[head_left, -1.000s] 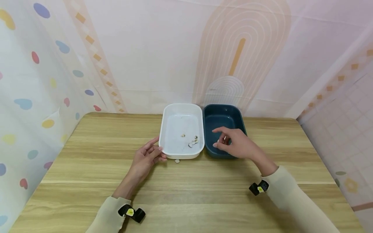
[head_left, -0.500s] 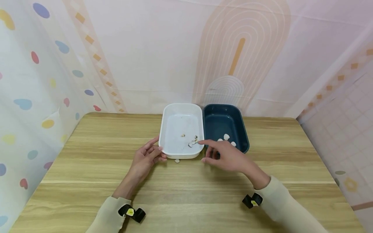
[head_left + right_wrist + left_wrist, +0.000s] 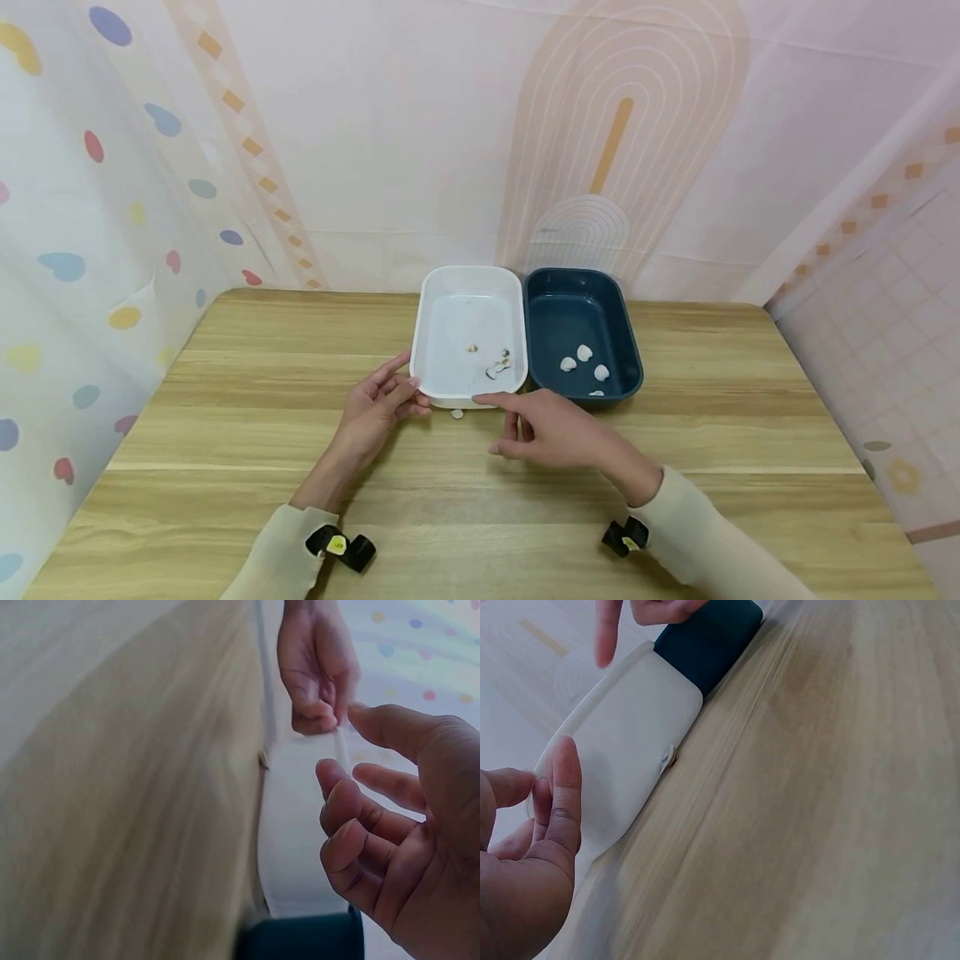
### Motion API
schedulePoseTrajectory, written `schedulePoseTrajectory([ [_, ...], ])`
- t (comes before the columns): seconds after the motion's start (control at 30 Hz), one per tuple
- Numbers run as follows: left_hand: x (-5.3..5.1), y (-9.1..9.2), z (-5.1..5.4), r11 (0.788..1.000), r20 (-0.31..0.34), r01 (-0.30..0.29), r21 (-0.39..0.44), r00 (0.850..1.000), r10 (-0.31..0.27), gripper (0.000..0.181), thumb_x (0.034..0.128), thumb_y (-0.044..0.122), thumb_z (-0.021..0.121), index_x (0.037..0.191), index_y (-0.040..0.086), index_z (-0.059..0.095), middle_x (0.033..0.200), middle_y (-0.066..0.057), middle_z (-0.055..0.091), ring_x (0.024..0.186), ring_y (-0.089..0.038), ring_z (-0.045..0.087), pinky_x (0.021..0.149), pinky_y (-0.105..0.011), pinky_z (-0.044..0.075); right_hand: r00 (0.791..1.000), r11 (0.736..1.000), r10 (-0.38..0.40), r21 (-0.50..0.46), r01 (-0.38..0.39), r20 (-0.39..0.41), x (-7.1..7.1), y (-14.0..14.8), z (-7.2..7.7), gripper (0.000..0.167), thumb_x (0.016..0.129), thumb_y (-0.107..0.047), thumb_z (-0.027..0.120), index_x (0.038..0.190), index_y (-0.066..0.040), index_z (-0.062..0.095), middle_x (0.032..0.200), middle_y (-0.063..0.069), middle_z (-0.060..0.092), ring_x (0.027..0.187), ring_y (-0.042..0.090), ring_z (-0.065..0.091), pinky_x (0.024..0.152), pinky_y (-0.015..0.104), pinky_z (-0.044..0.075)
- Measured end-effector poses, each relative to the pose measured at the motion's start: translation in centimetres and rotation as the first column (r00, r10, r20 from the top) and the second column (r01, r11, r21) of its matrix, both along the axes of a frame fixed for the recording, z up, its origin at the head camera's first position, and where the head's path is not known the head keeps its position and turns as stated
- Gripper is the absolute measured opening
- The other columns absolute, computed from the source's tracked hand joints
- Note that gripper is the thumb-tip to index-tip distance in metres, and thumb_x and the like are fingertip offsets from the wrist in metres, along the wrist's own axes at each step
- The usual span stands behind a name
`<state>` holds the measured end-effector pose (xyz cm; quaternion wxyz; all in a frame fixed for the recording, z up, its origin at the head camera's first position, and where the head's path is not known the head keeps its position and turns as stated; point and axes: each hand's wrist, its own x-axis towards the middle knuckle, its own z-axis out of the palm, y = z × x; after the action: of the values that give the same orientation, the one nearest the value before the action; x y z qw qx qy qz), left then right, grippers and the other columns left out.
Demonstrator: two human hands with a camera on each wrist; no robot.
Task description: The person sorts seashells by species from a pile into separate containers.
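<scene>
My left hand (image 3: 377,406) holds the near left corner of a white tray (image 3: 431,333), thumb at the rim and fingers against the outside wall. Inside the tray lie several small seashells, among them a brownish one (image 3: 472,348) and a pale elongated one (image 3: 492,372). My right hand (image 3: 555,429) hovers over the tray's near rim with nothing in it, its index finger stretched out and the others loosely bent. On the table just before the tray rests one small seashell (image 3: 457,413), also visible in the left wrist view as a flat shell (image 3: 667,759).
Against the white tray's right side stands a dark blue tray (image 3: 630,342) with several white seashells (image 3: 584,353) in it. Both sit on a wooden table (image 3: 480,517), near its back edge. A patterned curtain (image 3: 390,150) hangs behind.
My right hand has moved left and nearer, from over the dark blue tray to the white tray's front rim. White shells in the dark tray came into sight. The left hand stayed put.
</scene>
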<state>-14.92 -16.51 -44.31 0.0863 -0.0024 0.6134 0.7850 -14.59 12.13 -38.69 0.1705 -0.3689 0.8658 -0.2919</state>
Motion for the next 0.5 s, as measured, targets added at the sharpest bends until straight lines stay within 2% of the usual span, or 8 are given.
schedulePoseTrajectory([
  [0.2,-0.1,0.0,-0.1,1.0,-0.008,0.004,0.004,1.0,-0.004,0.061,0.104,0.007,0.06,0.159,0.003,0.033,0.092,0.0,0.065,0.079,-0.011,0.072,0.077,-0.024,0.067,0.999,0.998,0.037,0.043,-0.037,0.013,0.3,-1.3,-0.6,0.061,0.098,-0.032,0.072,0.153,-0.021,0.049,0.074,-0.015,0.062,0.065,0.0,0.057,0.058,0.017,0.052],
  [0.5,-0.1,0.0,-0.1,1.0,-0.005,0.0,0.002,1.0,0.0,0.061,0.104,0.007,0.06,0.159,0.003,0.034,0.092,0.0,0.066,0.079,-0.011,0.072,0.078,-0.024,0.067,1.0,0.99,0.015,0.143,-0.011,-0.022,0.1,-2.8,-1.9,0.063,0.094,-0.039,0.076,0.15,-0.023,0.052,0.069,-0.013,0.056,0.063,0.0,0.051,0.058,0.017,0.045],
])
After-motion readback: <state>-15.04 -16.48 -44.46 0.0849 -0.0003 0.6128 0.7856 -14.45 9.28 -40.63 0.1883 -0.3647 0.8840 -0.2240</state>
